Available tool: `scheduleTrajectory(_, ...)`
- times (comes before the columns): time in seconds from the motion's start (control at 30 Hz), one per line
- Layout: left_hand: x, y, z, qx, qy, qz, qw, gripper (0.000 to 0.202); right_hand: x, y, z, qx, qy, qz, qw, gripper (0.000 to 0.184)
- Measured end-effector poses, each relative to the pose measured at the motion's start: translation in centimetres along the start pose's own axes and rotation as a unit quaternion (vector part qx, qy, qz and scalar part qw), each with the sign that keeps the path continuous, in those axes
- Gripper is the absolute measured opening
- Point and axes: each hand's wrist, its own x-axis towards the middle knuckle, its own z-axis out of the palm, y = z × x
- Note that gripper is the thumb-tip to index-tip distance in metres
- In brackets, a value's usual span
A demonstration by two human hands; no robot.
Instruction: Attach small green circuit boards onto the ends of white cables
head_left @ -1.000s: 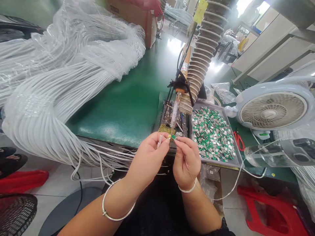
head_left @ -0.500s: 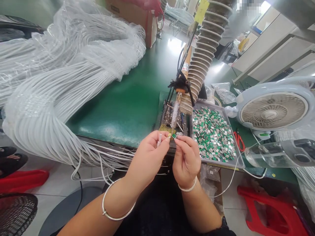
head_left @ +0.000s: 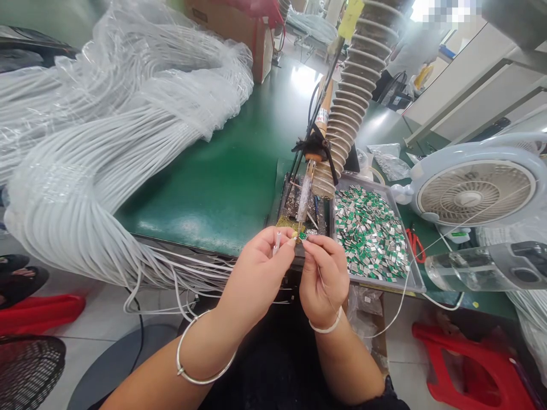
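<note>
My left hand (head_left: pixel 258 270) is closed on a white cable (head_left: pixel 277 244), whose pale end sticks up between thumb and fingers. Just right of it, my right hand (head_left: pixel 325 276) pinches a thin solder wire (head_left: pixel 323 283) that runs down through the palm. A small green circuit board (head_left: pixel 302 235) sits between both sets of fingertips, under the tip of a fixed soldering iron (head_left: pixel 305 196). Which fingers bear the board, and the exact joint, are too small to tell.
A grey tray (head_left: pixel 416 279) full of small green-and-metal boards stands to the right. Beyond it are a fan (head_left: pixel 474 193), red-handled scissors (head_left: pixel 415 246) and a clear bottle (head_left: pixel 470 266). A ribbed hose (head_left: pixel 356 91) hangs behind the iron. Bundled white cables (head_left: pixel 85 171) cover the left side.
Both hands stay almost still at the iron's tip. The loose thin wire at the right has shifted and now runs up across the fan.
</note>
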Motion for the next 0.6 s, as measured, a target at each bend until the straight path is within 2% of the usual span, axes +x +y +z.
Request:
scheduleTrajectory(0.43,0.0,-1.2,-0.7,0.014,-0.014,-0.016,1.000,0.006,-0.9,0.2,-0.3,0.036,-0.006,0.025,0.999,0.031)
scheduleTrajectory(0.6,0.0,-1.4,-1.5,0.076,-0.038,0.002,0.996,0.014,-0.9,0.4,-0.5,0.045,-0.025,0.064,0.997,0.031)
